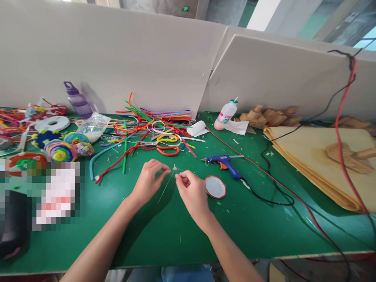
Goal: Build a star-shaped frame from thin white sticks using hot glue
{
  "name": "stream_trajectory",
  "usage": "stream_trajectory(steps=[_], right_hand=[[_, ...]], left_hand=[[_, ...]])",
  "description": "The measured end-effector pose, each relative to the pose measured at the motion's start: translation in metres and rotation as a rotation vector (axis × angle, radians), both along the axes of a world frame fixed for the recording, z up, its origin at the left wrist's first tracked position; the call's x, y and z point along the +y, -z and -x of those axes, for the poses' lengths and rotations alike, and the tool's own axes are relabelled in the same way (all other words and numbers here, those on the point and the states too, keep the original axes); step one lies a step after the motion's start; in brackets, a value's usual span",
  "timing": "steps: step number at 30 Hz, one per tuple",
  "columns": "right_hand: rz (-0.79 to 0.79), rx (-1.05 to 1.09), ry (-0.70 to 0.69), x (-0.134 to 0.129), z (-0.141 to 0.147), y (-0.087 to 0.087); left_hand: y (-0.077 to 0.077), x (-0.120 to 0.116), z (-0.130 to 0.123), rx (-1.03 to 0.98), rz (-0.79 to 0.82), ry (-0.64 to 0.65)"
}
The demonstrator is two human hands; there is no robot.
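While the two hands meet above the middle of the green worktop [96, 219], thumb and forefinger of both the left hand [150, 181] and the right hand [192, 192] are pinched on fine pale strands [174, 168], whose small whitish knot sits between the fingertips; one loose end slants down toward the left forearm, and the exact grip is too small to make out. Bare green surface runs from the wrists back to the near edge. Room narrows on the right, where a white disc [216, 187] with a red rim lies just beside the right hand and a blue glue gun [225, 163] rests a little beyond it, its black cord [273, 203] looping toward folded yellowish sheets [311, 156]. Ahead, orange-handled scissors [168, 150] and a tangle of coloured pipe cleaners [141, 117] fill the space up to the white partition [117, 58]. Leftward, open green separates the left hand from a blue pipe cleaner [96, 154], with colourful round ornaments [60, 150] farther out.
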State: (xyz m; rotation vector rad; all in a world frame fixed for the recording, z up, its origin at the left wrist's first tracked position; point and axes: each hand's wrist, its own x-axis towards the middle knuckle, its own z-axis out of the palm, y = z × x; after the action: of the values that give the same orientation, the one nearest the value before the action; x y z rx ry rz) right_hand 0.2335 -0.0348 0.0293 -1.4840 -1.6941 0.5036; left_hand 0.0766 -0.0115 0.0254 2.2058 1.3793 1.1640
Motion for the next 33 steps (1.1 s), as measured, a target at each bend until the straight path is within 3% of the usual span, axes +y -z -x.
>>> stream_trajectory(steps=[14,25,33], right_hand=[[-0.077,-0.078,0.040,-0.0034,0.0000,-0.0008],[-0.204,-0.060,0.046,-0.0034,-0.0003,-0.0010],[-0.263,-0.123,0.067,-0.0036,-0.0004,0.0025]], left_hand=[[-0.0028,-0.0031,-0.0023,-0.182,0.225,-0.084],[-0.0035,-0.0044,-0.0027,-0.163,0.180,-0.035],[-0.0042,-0.0073,-0.0053,-0.225,0.260,-0.059]])
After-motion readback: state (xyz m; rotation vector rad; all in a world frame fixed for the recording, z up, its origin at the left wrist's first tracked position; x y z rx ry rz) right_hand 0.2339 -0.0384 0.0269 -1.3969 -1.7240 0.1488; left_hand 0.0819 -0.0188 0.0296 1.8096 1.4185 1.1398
